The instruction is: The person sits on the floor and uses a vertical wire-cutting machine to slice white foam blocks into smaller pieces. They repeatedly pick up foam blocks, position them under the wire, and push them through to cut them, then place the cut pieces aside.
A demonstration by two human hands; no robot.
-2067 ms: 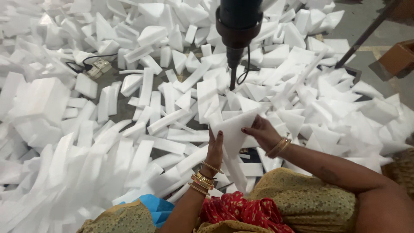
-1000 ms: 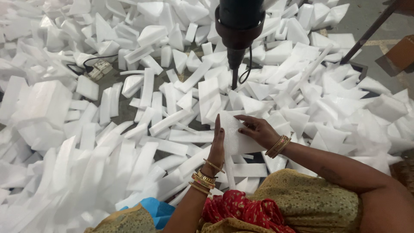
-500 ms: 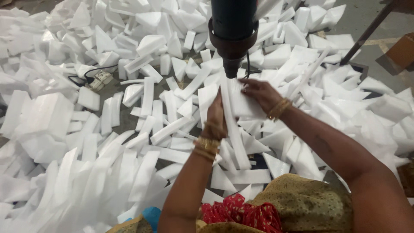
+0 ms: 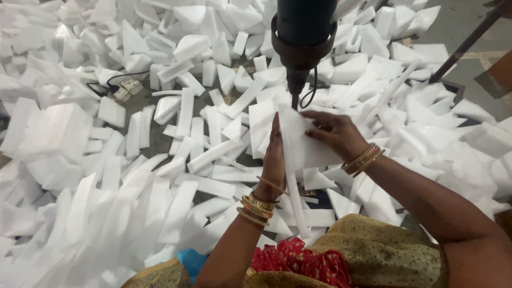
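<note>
Raised from its lower place near the lap, the white foam piece (image 4: pixel 298 141) is now held just under the tip (image 4: pixel 294 101) of the dark drill-like tool (image 4: pixel 304 37) that hangs down from the top of the view. The piece is gripped between both hands. The left hand (image 4: pixel 274 160) is laid flat against its left face, fingers straight and pressed together, pointing up toward the tool. The right hand (image 4: pixel 336 133) is spread over the right face, with the fingers curled onto the foam from above. Whether the tip is touching the foam's upper edge or is only just above it cannot be told. A long thin foam strip (image 4: pixel 296 197) is seen running down from the held piece toward the lap, along its near edge.

Gold bangles (image 4: pixel 256 205) are worn on the left wrist and more bangles (image 4: pixel 362 159) on the right. Below the arms, an ochre garment (image 4: pixel 384 250) and a red patterned cloth (image 4: pixel 298 261) are seen, with a bit of blue fabric (image 4: pixel 189 261) beside them.

The floor (image 4: pixel 154 138) all around is covered with loose white foam offcuts (image 4: pixel 176 213), mostly flat slabs and strips, heaped thickly on the left. A black cable (image 4: pixel 114 80) and a small pale socket block (image 4: pixel 128 88) are lying among the pieces at the upper left. A dark slanted bar (image 4: pixel 469 37) is seen at the upper right.
</note>
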